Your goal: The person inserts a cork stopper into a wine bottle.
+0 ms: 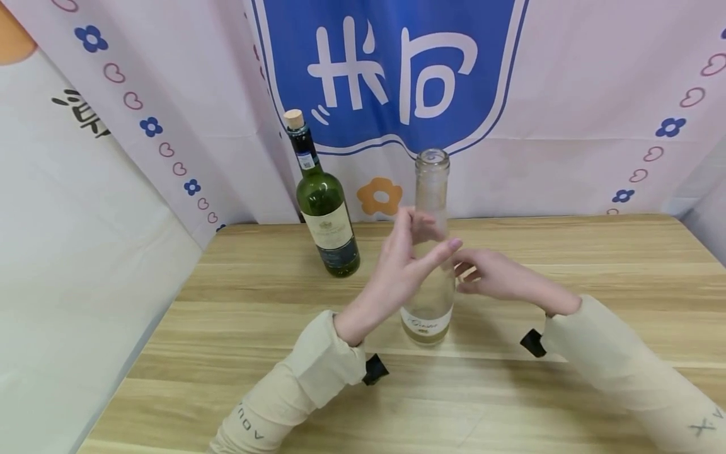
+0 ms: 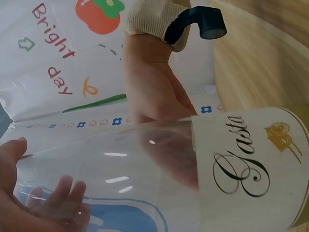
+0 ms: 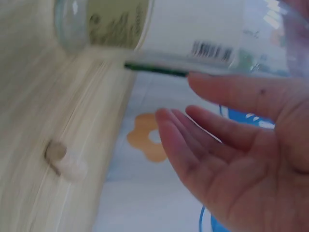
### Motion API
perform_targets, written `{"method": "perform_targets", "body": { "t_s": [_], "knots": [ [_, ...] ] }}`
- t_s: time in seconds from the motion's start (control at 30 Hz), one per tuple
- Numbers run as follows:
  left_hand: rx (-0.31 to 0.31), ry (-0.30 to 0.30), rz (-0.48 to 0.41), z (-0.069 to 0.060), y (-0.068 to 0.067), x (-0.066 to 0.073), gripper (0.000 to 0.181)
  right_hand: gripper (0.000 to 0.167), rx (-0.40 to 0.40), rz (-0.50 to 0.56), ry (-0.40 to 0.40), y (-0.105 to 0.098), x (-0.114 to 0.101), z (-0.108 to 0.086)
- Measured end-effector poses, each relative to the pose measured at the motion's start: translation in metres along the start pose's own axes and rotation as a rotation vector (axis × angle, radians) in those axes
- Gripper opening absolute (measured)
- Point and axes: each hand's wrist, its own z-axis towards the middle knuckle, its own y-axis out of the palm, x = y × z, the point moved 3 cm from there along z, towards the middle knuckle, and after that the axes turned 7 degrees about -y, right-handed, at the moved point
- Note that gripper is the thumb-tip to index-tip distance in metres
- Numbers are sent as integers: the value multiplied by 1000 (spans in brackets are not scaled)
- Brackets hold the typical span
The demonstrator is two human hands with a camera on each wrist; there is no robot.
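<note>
A clear glass bottle [image 1: 429, 296] stands upright on the wooden table, its mouth uncovered and its pale label reading "Gasta" [image 2: 236, 169] in the left wrist view. My left hand [image 1: 399, 258] curves about the bottle's upper body, thumb extended across the front and fingers behind the glass; no firm grip shows. To the right of the bottle, my right hand [image 1: 493, 274] has relaxed fingers and nothing between them. In the right wrist view its thumb [image 3: 231, 89] lies close along the bottle; contact cannot be made out.
A green wine bottle [image 1: 328, 208] with a cork [image 1: 293, 118] in its neck stands at the back left. A small cork-like piece [image 3: 58, 151] lies on the table [image 1: 227, 353] in the right wrist view. A printed curtain [image 1: 544, 170] hangs behind the table.
</note>
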Motion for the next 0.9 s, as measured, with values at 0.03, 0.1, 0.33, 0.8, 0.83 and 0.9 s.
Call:
{"method": "perform_targets", "body": {
  "t_s": [0.03, 0.1, 0.33, 0.8, 0.83, 0.9],
  "knots": [
    [-4, 9, -5, 0, 0, -1, 35, 31, 25, -25, 19, -2, 3, 2],
    [-11, 25, -4, 1, -1, -1, 35, 24, 66, -78, 57, -4, 11, 5],
    [-18, 58, 4, 0, 0, -2, 36, 33, 81, -208, 245, -1, 36, 9],
    [-2, 107, 22, 0, 0, -3, 36, 17, 7, -173, 524, 12, 61, 14],
    [-1, 111, 22, 0, 0, -3, 36, 16, 10, -172, 519, 13, 61, 14],
    [0, 116, 22, 0, 0, -3, 37, 23, 17, -174, 508, 15, 62, 15]
  ]
}}
